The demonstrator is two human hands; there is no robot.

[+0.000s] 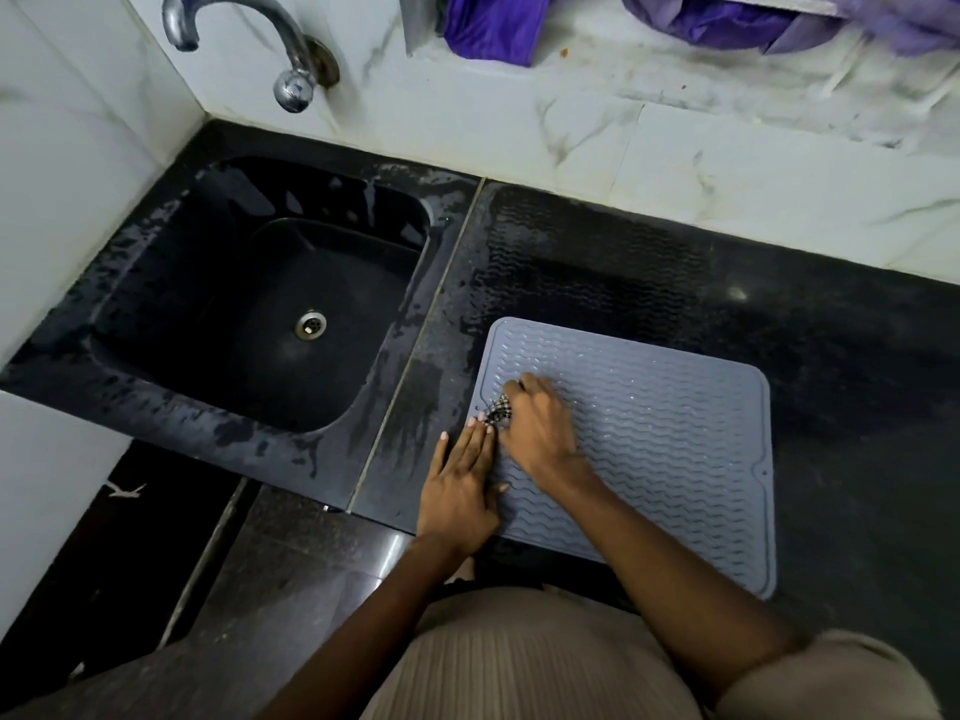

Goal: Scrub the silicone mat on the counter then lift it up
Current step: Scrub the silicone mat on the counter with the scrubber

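1. while the right hand [540,428] curls its fingers around a small dark-and-light scrubber [498,409] and presses it onto the mat, the left hand [460,485] lies flat beside it, fingers straight and together, holding nothing.
2. the silicone mat [660,444] is grey-blue with wavy ridges. it lies flat on the black counter [841,356], just right of the seam beside the sink, its near edge at the counter's front edge.
3. the key relation: both hands sit at the mat's left edge. the left hand's palm and fingers straddle that edge, part on the mat, part on the counter. most of the mat stretches away to the right of both hands.
4. the mat's long axis runs left to right across the view, tilted slightly so the right end sits nearer the person. a small hole shows near its right edge.
5. judgement: scrubbing appears under way at the left end, and the unscrubbed span lies rightward. the left hand is nearer the edge that a lift could begin from.
6. the counter looks wet, with a faint wavy imprint behind the mat.
7. a black sink [171,309] with a metal drain sits to the left, under a chrome tap [291,54] on a white marbled wall [519,106]. purple cloth [493,23] hangs at the top.
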